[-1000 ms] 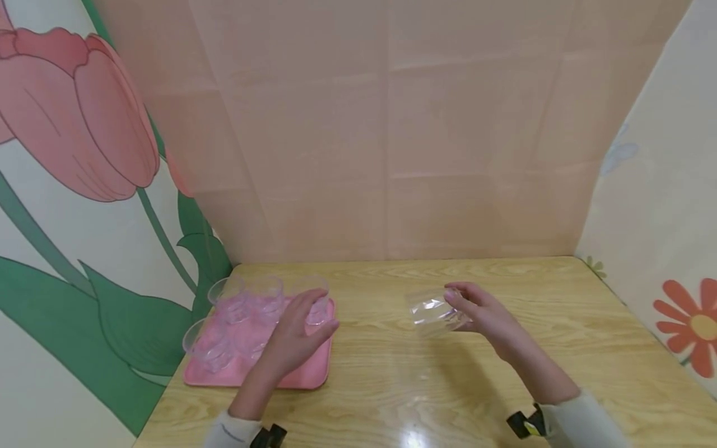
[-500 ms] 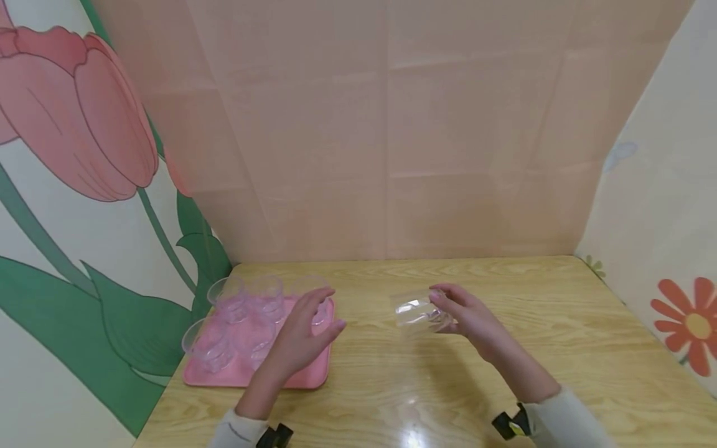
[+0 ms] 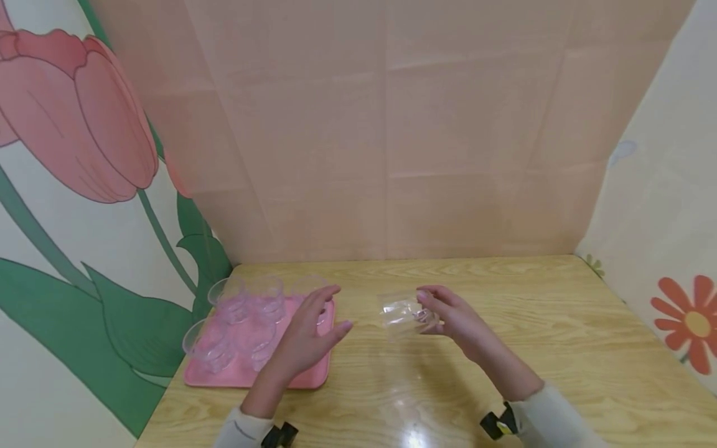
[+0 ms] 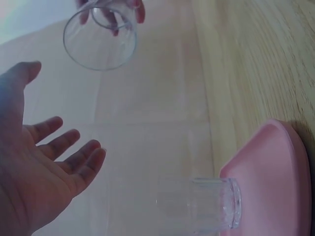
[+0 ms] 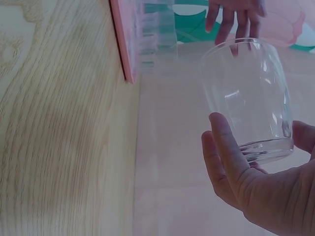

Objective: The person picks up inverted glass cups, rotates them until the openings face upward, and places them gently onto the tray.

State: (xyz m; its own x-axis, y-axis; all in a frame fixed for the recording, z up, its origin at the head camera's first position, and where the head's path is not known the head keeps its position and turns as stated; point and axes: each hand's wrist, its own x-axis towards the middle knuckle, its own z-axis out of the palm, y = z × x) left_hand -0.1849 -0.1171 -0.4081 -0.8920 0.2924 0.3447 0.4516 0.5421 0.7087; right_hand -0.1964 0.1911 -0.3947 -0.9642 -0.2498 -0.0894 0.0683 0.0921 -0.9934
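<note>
My right hand (image 3: pixel 456 320) grips a clear drinking glass (image 5: pixel 251 98) around its thick base, holding it sideways above the table with its mouth toward my left hand. In the right wrist view, thumb and fingers lie on either side of the base. Fingers spread and holding nothing, my left hand (image 3: pixel 302 339) hovers over the right part of a pink tray (image 3: pixel 305 378). Several clear glasses (image 3: pixel 210 348) stand upright on that tray, partly hidden behind the left hand. One tray glass (image 4: pixel 211 204) also shows in the left wrist view.
The wood-grain table (image 3: pixel 381 386) extends under both hands, with its far edge against a pinkish-beige wall covering (image 3: pixel 386 155). A wall with painted tulips (image 3: pixel 78 118) rises close along the left side; another with a red flower (image 3: pixel 694 323) stands right.
My right hand has carried the glass leftward, toward the left hand. The left hand has shifted slightly right, its fingers still spread. The tray and its glasses have stayed put.
</note>
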